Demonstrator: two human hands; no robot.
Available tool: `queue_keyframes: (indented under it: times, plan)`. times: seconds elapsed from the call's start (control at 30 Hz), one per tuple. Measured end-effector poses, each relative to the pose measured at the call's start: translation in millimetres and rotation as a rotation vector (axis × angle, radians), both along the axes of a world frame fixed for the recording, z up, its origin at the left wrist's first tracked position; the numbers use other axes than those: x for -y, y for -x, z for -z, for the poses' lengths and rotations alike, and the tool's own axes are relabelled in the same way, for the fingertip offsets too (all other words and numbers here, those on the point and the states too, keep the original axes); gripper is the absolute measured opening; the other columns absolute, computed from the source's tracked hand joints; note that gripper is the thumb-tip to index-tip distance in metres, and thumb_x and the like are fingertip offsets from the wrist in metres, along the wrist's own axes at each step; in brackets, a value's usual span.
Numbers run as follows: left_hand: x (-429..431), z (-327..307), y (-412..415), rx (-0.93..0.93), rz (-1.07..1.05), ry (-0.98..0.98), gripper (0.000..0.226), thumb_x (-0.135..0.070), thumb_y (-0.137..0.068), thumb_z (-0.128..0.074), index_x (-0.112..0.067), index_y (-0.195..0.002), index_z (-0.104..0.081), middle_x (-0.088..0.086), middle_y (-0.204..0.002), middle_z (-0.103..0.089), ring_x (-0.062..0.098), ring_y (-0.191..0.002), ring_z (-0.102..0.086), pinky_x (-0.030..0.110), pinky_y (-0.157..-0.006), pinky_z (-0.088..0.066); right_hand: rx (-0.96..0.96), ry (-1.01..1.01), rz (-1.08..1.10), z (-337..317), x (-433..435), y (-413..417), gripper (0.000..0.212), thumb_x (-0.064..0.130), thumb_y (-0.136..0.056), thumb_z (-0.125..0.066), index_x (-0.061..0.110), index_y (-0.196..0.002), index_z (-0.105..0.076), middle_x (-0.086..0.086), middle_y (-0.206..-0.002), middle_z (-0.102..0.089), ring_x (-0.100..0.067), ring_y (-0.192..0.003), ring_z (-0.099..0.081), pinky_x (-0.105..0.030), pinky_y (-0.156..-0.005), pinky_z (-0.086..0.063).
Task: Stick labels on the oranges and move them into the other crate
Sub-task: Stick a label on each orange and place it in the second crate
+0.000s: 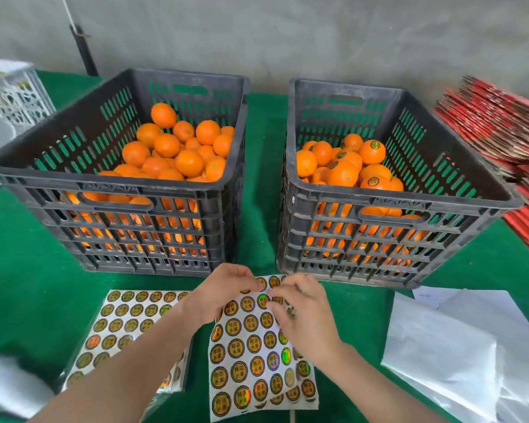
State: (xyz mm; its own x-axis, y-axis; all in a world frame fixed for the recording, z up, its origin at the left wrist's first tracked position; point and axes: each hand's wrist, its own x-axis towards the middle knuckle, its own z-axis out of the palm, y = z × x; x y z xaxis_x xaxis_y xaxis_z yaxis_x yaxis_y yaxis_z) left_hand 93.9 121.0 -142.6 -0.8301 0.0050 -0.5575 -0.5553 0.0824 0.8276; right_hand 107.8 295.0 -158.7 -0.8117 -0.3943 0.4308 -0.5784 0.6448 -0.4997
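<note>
Two black slotted crates stand on the green table. The left crate point(74, 184) holds unlabelled oranges point(177, 154). The right crate point(409, 206) holds oranges with round gold labels point(370, 154). In front of the crates lies a sheet of round gold stickers point(251, 355), its far end lifted. My left hand point(217, 293) pinches the sheet's top edge. My right hand point(303, 309) has its fingertips curled onto a sticker near the top of the sheet.
A stack of sticker sheets in clear wrap point(119, 331) lies to the left under my left forearm. White plastic bags point(458, 346) lie at the right. Red flat cartons point(501, 132) are piled at the far right. A white crate point(13, 96) stands at the far left.
</note>
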Motion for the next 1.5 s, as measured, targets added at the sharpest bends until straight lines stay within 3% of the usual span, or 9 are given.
queue_keyframes:
  times: [0.13,0.5,0.8,0.93,1.03,1.17,1.3,1.4,1.5]
  plan:
    - [-3,1,0,0.020,-0.019,-0.040,0.020,-0.004,-0.082,-0.067,-0.009,-0.064,-0.061,0.012,-0.062,-0.065,0.022,-0.053,-0.061,0.027,-0.055,-0.050,0.019,-0.003,0.025,1,5,-2,0.018,0.007,-0.066,-0.083,0.007,-0.082,-0.074,-0.005,-0.074,-0.062,-0.025,-0.070,-0.060,-0.040,-0.064,-0.054]
    - [-3,6,-3,0.114,-0.011,-0.096,0.011,-0.002,-0.082,-0.066,-0.004,-0.071,-0.066,0.013,-0.062,-0.068,0.021,-0.053,-0.066,0.025,-0.051,-0.051,0.051,0.006,-0.002,-4,8,-10,0.017,0.000,-0.061,-0.083,0.011,-0.066,-0.071,0.000,-0.066,-0.061,-0.018,-0.060,-0.059,-0.025,-0.062,-0.052]
    - [-11,10,1,0.062,0.104,-0.027,0.016,-0.006,-0.081,-0.067,-0.010,-0.066,-0.066,0.009,-0.061,-0.067,0.020,-0.057,-0.063,0.028,-0.058,-0.051,0.375,0.028,0.126,-1,0,-7,0.002,0.013,-0.079,-0.071,0.014,-0.078,-0.071,0.012,-0.075,-0.050,-0.004,-0.070,-0.048,-0.014,-0.067,-0.039]
    - [-12,12,4,0.093,0.129,-0.014,0.012,-0.008,-0.079,-0.068,-0.009,-0.067,-0.066,0.012,-0.065,-0.068,0.023,-0.060,-0.064,0.030,-0.063,-0.052,0.298,0.030,0.071,-4,0,-12,0.022,-0.005,-0.072,-0.068,0.011,-0.058,-0.062,0.010,-0.066,-0.051,-0.008,-0.066,-0.049,-0.017,-0.065,-0.039]
    - [-9,19,5,0.072,0.152,-0.005,0.010,-0.008,-0.081,-0.067,-0.010,-0.072,-0.063,0.009,-0.064,-0.066,0.022,-0.059,-0.062,0.029,-0.059,-0.051,0.349,0.132,0.051,-3,-1,-11,0.024,-0.008,-0.072,-0.066,0.013,-0.060,-0.064,0.004,-0.066,-0.060,-0.006,-0.062,-0.052,-0.019,-0.063,-0.044]
    - [-3,34,4,-0.063,0.333,0.262,0.007,-0.021,-0.082,-0.070,-0.020,-0.079,-0.063,-0.005,-0.074,-0.067,0.013,-0.072,-0.065,0.018,-0.062,-0.048,0.586,0.304,0.130,-16,-4,1,0.027,0.004,-0.081,-0.068,0.024,-0.063,-0.064,0.006,-0.066,-0.064,0.003,-0.060,-0.053,-0.011,-0.061,-0.043]
    - [-4,26,-2,-0.404,0.366,0.594,0.028,-0.026,-0.083,-0.068,-0.019,-0.110,-0.063,-0.010,-0.099,-0.062,0.006,-0.091,-0.056,0.011,-0.075,-0.040,0.565,0.352,0.066,-40,5,11,0.019,0.008,-0.083,-0.067,0.020,-0.068,-0.065,0.000,-0.069,-0.064,0.000,-0.059,-0.049,-0.012,-0.060,-0.042]
    - [1,-15,-9,-0.790,0.222,0.542,0.011,-0.013,-0.085,-0.066,-0.014,-0.096,-0.068,-0.008,-0.084,-0.065,0.010,-0.071,-0.060,0.016,-0.063,-0.045,0.395,0.417,-0.016,-66,18,16,0.023,0.008,-0.085,-0.065,0.028,-0.073,-0.061,0.010,-0.070,-0.062,-0.002,-0.065,-0.054,-0.011,-0.062,-0.042]
    - [18,-67,-16,-1.028,0.096,0.529,0.014,-0.020,-0.083,-0.062,-0.012,-0.090,-0.069,-0.019,-0.062,-0.060,0.005,-0.049,-0.052,0.009,-0.049,-0.039,0.120,0.536,-0.104,-100,35,30,0.023,0.009,-0.087,-0.059,0.031,-0.091,-0.056,0.016,-0.081,-0.060,-0.003,-0.077,-0.057,-0.014,-0.067,-0.046]
